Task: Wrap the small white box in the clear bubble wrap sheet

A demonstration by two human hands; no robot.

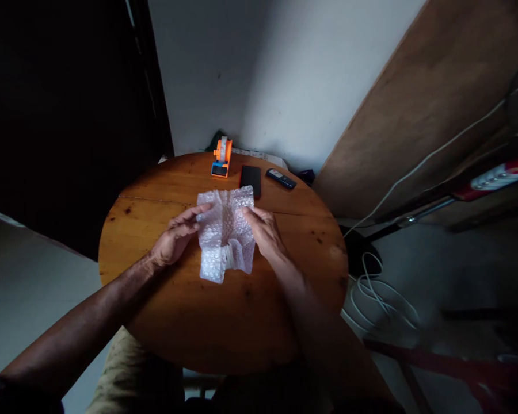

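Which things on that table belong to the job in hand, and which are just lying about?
In use:
- bubble wrap, left hand and right hand on it
- orange-and-blue tape dispenser, probably, though untouched

Lying about, apparently:
- flat black item with red edging
- dark handheld device

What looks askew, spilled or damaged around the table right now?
Nothing looks spilled or plainly damaged. The bubble wrap is uneven: its lower-left flap juts below the rest, and a piece curls beside it. Right of the table, the white cable lies in loose, untidy loops on the floor.
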